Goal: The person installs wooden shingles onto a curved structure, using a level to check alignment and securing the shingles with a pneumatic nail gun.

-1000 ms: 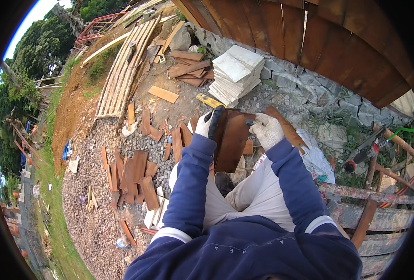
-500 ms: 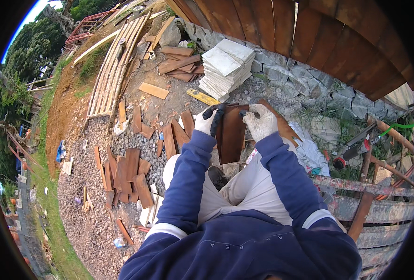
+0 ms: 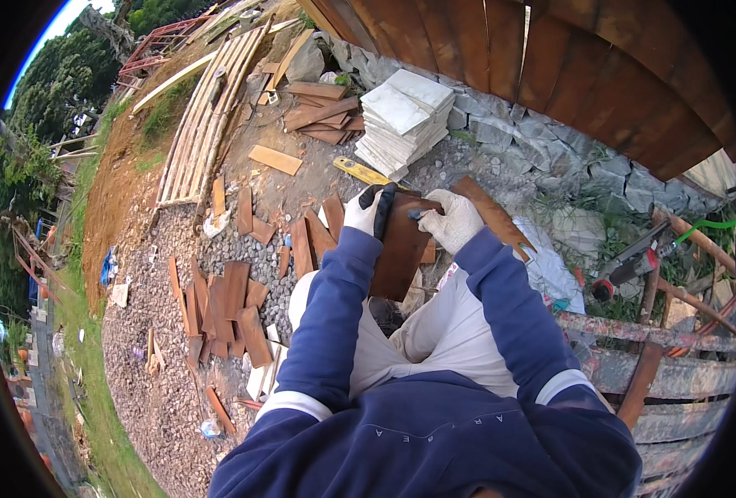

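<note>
A reddish-brown wooden board (image 3: 404, 245) stands upright between my knees, its broad face toward me. Wearing a white glove with dark fingers, my left hand (image 3: 370, 212) is closed around the board's upper left edge. My right hand (image 3: 453, 219), in a similar glove, is pinched at the board's upper right side. Whether its dark fingertips hold the board's edge or something small is too hidden to make out. Just right of my right hand leans another brown board (image 3: 488, 214), close to my thigh.
Beyond my hands lie a yellow spirit level (image 3: 360, 172) and a stack of pale tiles (image 3: 403, 120). Loose brown boards (image 3: 233, 290) are scattered on gravel at left. A slatted wooden rack (image 3: 210, 116) lies farther off. Metal rails (image 3: 658, 371) stand at right.
The board has tilted and turned, showing more of its broad face. My right hand has shifted slightly down and left along its upper side. My left hand keeps its grip.
</note>
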Demonstrator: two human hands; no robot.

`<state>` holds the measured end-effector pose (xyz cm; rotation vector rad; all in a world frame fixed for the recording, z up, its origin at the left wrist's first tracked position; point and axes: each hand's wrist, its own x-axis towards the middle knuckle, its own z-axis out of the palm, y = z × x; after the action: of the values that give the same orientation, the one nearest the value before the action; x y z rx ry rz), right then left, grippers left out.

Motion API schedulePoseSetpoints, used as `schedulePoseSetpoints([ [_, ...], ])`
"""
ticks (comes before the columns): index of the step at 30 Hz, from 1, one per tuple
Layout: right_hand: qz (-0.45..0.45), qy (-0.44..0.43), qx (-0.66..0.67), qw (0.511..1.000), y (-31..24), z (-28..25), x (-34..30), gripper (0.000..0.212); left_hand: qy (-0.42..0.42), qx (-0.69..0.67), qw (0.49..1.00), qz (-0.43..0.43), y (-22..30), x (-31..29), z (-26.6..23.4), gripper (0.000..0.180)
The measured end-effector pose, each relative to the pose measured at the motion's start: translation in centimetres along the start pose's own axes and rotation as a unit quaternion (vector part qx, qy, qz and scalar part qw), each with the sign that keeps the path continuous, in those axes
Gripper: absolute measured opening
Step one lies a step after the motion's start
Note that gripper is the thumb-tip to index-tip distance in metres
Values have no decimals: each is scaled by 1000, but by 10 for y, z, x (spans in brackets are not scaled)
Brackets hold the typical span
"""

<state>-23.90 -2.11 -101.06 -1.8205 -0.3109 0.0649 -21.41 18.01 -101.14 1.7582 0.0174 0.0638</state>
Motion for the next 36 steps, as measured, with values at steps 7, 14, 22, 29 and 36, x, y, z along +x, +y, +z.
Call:
schedulePoseSetpoints([
  [7,-206,-53,64,975,-43,3,-52,22,196,-34,980,-16,-54,58,-45,41],
  [14,-335,96,-2,937,-46,-26,-126,31,351,152,919,-96,-130,71,-192,71],
  [22,-272,257,58,925,-24,-56,-151,27,232,-377,897,15,-140,107,-144,72],
  [29,-255,193,171,932,-13,-52,-144,36,204,-500,839,66,-174,120,-172,73],
  [36,-305,89,-174,932,-35,-28,-143,50,188,-532,824,37,-108,101,-175,72],
])
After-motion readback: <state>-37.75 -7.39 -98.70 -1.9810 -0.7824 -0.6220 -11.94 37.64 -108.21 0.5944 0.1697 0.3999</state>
